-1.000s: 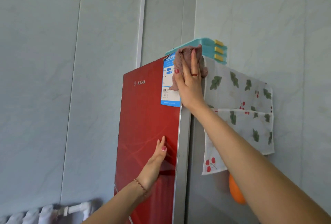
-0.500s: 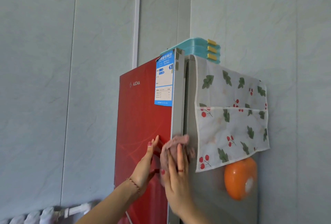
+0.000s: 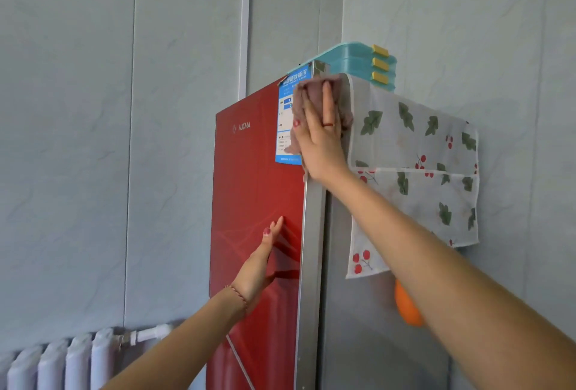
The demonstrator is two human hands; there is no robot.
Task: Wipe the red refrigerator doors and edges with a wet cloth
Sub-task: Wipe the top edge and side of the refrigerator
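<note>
Since half a second ago right hand (image 3: 321,137) went from mid-height of the edge strip back up to the top corner, cloth with it. Left hand (image 3: 260,261) hasn't shifted.

Fridge (image 3: 252,190): red door centre frame, silver edge (image 3: 313,233) running down its right side, grey side panel beyond. Cover (image 3: 414,165) with leaf and cherry print drapes over the top and down the side, upper right. Teal trays (image 3: 355,60) stacked on top. Radiator (image 3: 62,358) lower left. Blue label (image 3: 285,115) at door's top right corner. Orange thing (image 3: 408,308) stuck on the side panel, mostly behind the right forearm.

Cloth (image 3: 311,93): brownish, bunched, pinned under the right palm across the top of the edge strip, overlapping the label. Right fingers flat and extended, pressing, not curled. Left hand also flat, open palm on the red door mid-height, bracing.

Step, as I read it: stroking the edge strip. Lower door not in view, so progress unknown.

Risks:
- wet cloth rubbing the label, could lift or smear it
- hand drags the cover sideways, which may nudge the trays off
- cloth only pressed, not gripped, could slip and drop
</note>
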